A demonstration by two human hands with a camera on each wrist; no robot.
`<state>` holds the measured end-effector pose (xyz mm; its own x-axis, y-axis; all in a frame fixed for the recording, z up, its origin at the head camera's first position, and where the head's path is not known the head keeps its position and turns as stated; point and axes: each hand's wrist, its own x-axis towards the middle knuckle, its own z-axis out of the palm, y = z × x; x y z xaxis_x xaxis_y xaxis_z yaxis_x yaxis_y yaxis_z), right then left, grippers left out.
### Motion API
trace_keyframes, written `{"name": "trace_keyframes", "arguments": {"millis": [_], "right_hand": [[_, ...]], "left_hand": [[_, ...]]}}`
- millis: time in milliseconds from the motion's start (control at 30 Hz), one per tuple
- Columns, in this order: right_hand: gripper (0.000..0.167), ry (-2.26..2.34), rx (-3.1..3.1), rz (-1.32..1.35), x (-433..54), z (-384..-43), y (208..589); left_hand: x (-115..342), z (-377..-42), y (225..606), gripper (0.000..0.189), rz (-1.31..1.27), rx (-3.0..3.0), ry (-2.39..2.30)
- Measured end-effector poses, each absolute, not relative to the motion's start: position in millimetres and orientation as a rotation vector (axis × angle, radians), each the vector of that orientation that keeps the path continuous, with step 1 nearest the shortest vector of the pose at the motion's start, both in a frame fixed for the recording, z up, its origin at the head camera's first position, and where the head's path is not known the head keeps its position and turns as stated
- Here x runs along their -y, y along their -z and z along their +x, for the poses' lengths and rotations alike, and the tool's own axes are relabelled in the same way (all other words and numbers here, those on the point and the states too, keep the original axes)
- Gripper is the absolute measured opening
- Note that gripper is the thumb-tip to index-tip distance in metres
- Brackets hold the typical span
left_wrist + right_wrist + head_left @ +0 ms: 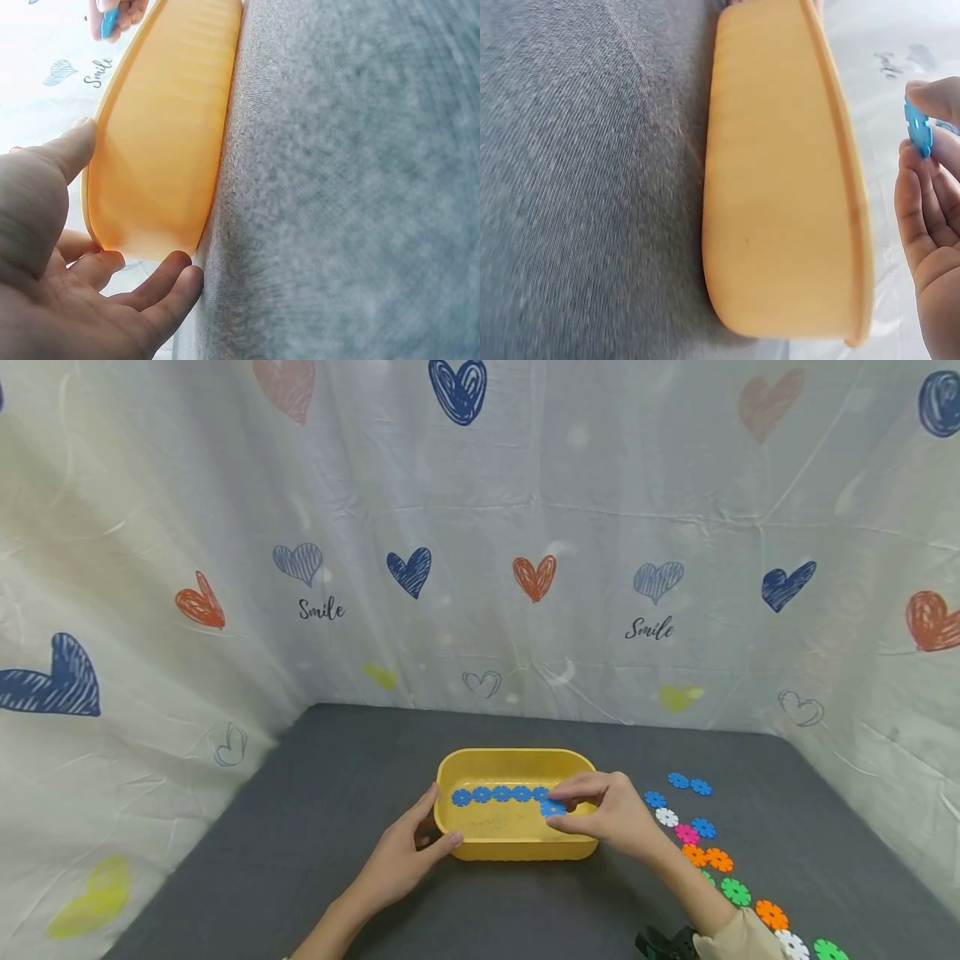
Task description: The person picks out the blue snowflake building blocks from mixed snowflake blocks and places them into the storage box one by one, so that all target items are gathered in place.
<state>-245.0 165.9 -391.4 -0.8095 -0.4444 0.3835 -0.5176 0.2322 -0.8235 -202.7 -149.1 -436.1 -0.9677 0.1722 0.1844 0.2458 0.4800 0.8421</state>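
A yellow plastic basin (517,850) stands on the dark grey table. My left hand (401,853) grips its left end, the thumb on the rim and the fingers around the outer wall, as the left wrist view also shows. Inside the basin lies a row of several blue snowflake discs (501,793), edge to edge. Over the row's right end, my right hand (615,814) pinches a blue snowflake disc (918,129) between thumb and fingers, above the rim in the right wrist view. Its fingers partly cover the end of the row in the head view.
Right of the basin, snowflake discs lie scattered on the table: blue ones (678,781) at the back, then white (667,817), pink (687,833), orange (772,914) and green (736,891) ones. A pale curtain (480,635) with printed hearts hangs behind.
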Motion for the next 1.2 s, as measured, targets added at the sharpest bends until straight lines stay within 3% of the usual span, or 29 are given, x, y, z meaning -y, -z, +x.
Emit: {"name": "trace_keyframes", "arguments": {"millis": [1200], "right_hand": [[0.025, -1.559, 2.615, 1.029, -81.5, -295.0, 414.1]], "left_hand": [[150.3, -201.6, 435.8, 0.085, -0.414, 2.641, 1.524]]}}
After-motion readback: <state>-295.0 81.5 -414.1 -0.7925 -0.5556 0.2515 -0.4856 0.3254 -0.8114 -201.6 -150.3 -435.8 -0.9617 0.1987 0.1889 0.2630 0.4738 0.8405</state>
